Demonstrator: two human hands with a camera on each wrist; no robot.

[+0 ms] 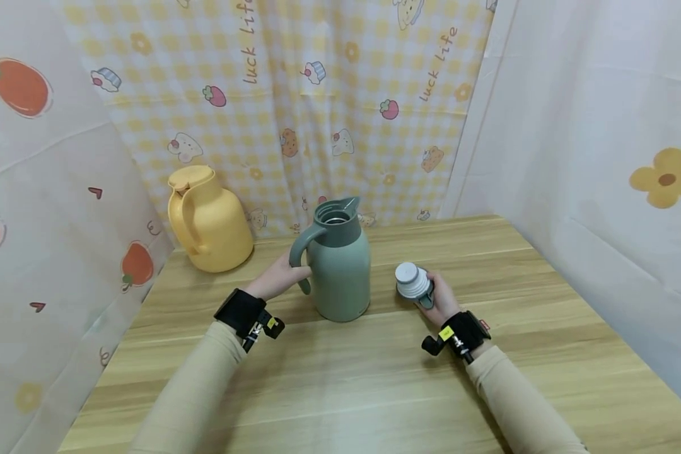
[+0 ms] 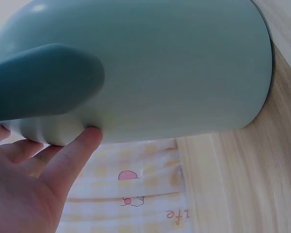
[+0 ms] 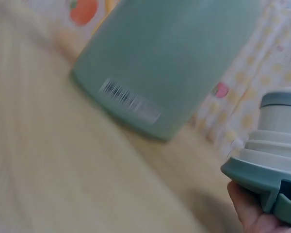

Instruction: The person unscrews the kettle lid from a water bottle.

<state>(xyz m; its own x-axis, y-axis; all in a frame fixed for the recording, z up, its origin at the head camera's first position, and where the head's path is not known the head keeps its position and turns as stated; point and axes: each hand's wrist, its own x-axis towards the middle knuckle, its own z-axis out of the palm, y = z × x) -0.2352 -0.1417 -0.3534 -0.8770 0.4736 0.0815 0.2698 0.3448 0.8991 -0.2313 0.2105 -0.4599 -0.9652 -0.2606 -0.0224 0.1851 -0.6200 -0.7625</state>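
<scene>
A green vacuum jug (image 1: 340, 274) stands upright on the table with its mouth uncovered. My left hand (image 1: 284, 276) is at its left side, beside the handle (image 1: 304, 243); in the left wrist view the thumb (image 2: 72, 158) and fingertips touch the jug's body. Off to the jug's right, my right hand (image 1: 441, 299) holds the jug lid (image 1: 413, 282) upside down. Its white ringed stopper (image 3: 276, 128) points up and its green cap (image 3: 254, 175) sits on the fingers. Part of the lid runs out of the right wrist view.
A yellow jug (image 1: 218, 221) with its lid on stands at the back left, handle turned toward me. Behind the wooden table (image 1: 329, 384) hangs a checked curtain (image 1: 295, 126), and white printed curtains (image 1: 607, 157) line both sides.
</scene>
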